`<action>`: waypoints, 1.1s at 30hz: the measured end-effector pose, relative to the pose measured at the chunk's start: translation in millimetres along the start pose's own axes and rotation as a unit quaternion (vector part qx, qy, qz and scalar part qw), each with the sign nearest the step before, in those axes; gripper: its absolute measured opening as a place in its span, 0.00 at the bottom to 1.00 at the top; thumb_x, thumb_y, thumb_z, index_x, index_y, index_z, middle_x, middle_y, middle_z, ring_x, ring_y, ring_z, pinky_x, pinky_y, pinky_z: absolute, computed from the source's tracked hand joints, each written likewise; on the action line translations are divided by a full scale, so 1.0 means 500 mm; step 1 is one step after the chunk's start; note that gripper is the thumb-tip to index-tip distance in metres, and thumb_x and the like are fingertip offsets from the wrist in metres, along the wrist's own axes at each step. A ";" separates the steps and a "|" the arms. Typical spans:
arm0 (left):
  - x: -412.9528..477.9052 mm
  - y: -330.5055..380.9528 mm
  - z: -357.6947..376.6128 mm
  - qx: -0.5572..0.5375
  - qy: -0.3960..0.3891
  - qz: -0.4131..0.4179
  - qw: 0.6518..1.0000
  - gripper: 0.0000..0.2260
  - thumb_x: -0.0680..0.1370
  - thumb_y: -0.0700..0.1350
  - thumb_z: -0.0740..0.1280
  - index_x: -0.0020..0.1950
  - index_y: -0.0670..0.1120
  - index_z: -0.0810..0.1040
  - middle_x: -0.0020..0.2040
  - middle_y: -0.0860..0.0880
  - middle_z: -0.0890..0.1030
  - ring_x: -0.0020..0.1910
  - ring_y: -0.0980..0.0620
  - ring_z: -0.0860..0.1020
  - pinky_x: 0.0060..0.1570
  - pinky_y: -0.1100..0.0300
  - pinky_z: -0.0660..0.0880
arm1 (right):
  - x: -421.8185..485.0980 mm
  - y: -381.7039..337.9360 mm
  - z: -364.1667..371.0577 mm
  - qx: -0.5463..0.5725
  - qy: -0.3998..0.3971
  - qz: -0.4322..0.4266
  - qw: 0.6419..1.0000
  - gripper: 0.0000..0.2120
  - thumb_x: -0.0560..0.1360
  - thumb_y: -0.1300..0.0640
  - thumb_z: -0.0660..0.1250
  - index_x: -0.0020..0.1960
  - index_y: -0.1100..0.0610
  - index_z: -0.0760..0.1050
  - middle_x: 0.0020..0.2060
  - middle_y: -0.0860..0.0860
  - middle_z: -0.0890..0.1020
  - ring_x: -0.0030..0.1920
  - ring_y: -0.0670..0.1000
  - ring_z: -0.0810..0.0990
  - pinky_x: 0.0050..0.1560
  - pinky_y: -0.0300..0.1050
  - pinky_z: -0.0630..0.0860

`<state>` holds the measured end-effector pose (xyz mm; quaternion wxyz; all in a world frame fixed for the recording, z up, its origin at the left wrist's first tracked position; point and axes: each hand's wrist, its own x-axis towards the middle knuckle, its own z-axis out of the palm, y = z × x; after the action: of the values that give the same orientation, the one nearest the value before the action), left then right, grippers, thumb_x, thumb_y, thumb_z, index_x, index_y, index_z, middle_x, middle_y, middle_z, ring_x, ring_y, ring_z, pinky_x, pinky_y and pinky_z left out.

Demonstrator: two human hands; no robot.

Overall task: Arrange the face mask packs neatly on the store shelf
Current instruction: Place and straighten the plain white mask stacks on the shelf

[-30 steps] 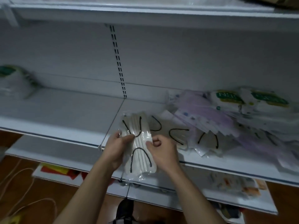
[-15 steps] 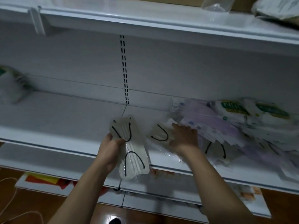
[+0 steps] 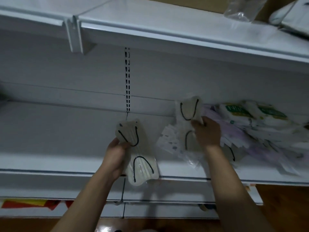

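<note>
Plastic-wrapped, likely light, limp and slippery: left hand (image 3: pixel 115 154) pinches first pack (image 3: pixel 140 164) by its edge, right hand (image 3: pixel 206 133) grips second pack (image 3: pixel 189 111) mid-length.

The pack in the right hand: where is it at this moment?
In the head view, right of centre: the right hand grips the pack at the left edge of the pile on the shelf.

One cam only, head-worn, wide-angle: looks fwd & a bit down at the white metal store shelf (image 3: pixel 50 164), close enough that left hand (image 3: pixel 117 154) & right hand (image 3: pixel 207 133) reach it; brown wood floor (image 3: pixel 284 206) along btm edge.
</note>
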<state>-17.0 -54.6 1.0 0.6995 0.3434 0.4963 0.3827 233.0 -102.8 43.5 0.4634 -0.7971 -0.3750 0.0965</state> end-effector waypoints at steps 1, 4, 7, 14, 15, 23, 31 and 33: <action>0.002 0.002 0.000 -0.022 -0.016 -0.008 1.000 0.13 0.80 0.33 0.59 0.60 0.40 0.77 0.55 0.38 0.83 0.49 0.43 0.83 0.44 0.54 0.79 | -0.024 -0.024 0.009 0.107 -0.061 0.066 0.990 0.04 0.75 0.64 0.68 0.41 0.61 0.78 0.34 0.52 0.80 0.38 0.52 0.78 0.35 0.34 0.72; -0.005 0.016 0.016 -0.100 -0.116 -0.059 0.986 0.16 0.84 0.48 0.56 0.63 0.41 0.77 0.57 0.40 0.83 0.55 0.43 0.82 0.51 0.52 0.78 | -0.116 -0.058 0.094 0.168 -0.135 0.112 0.970 0.12 0.70 0.59 0.73 0.47 0.67 0.77 0.42 0.57 0.83 0.42 0.55 0.82 0.45 0.51 0.78; -0.003 0.002 0.036 -0.055 -0.123 -0.036 0.990 0.09 0.81 0.39 0.63 0.58 0.36 0.78 0.50 0.36 0.84 0.47 0.41 0.84 0.44 0.52 0.81 | -0.186 -0.064 0.169 0.116 -0.137 0.121 0.976 0.15 0.68 0.53 0.73 0.39 0.66 0.77 0.34 0.59 0.82 0.36 0.57 0.81 0.36 0.51 0.74; 0.034 -0.025 0.035 -0.017 -0.058 -0.026 0.998 0.10 0.75 0.26 0.61 0.53 0.32 0.78 0.43 0.37 0.83 0.43 0.39 0.82 0.44 0.51 0.80 | -0.140 0.045 0.025 -0.102 0.064 0.021 0.993 0.08 0.73 0.60 0.69 0.52 0.58 0.82 0.48 0.54 0.83 0.48 0.53 0.81 0.48 0.37 0.74; 0.034 -0.029 0.043 -0.021 -0.067 -0.028 0.997 0.11 0.75 0.26 0.60 0.53 0.32 0.78 0.43 0.38 0.83 0.42 0.39 0.82 0.41 0.53 0.81 | -0.125 0.082 -0.013 -0.169 0.105 -0.001 0.980 0.09 0.72 0.59 0.69 0.51 0.59 0.81 0.48 0.57 0.83 0.48 0.57 0.81 0.48 0.42 0.75; 0.000 -0.054 0.163 -0.024 -0.104 -0.042 0.993 0.16 0.74 0.24 0.58 0.59 0.32 0.76 0.54 0.34 0.81 0.50 0.38 0.81 0.56 0.45 0.77 | -0.099 0.209 -0.138 -0.377 0.008 -0.024 0.926 0.08 0.68 0.60 0.67 0.45 0.55 0.80 0.37 0.56 0.83 0.38 0.61 0.81 0.35 0.44 0.70; -0.029 -0.067 0.261 -0.055 -0.116 -0.094 0.987 0.11 0.80 0.32 0.56 0.53 0.37 0.78 0.45 0.39 0.84 0.36 0.46 0.84 0.33 0.57 0.81 | -0.069 0.107 -0.167 -0.188 0.184 -0.245 0.933 0.11 0.73 0.58 0.63 0.47 0.58 0.83 0.40 0.56 0.83 0.42 0.56 0.79 0.43 0.46 0.74; -0.035 -0.060 0.292 -0.131 -0.154 -0.134 0.970 0.15 0.83 0.44 0.56 0.58 0.37 0.79 0.51 0.36 0.83 0.41 0.44 0.84 0.37 0.54 0.82 | -0.090 0.084 -0.144 -0.164 0.129 -0.320 0.924 0.10 0.74 0.58 0.63 0.47 0.57 0.83 0.41 0.55 0.82 0.42 0.56 0.78 0.46 0.47 0.75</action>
<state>124.8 -98.8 22.1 0.8512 0.2336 0.3697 0.2901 259.2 -193.8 40.6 0.3768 -0.7048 -0.5579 -0.2234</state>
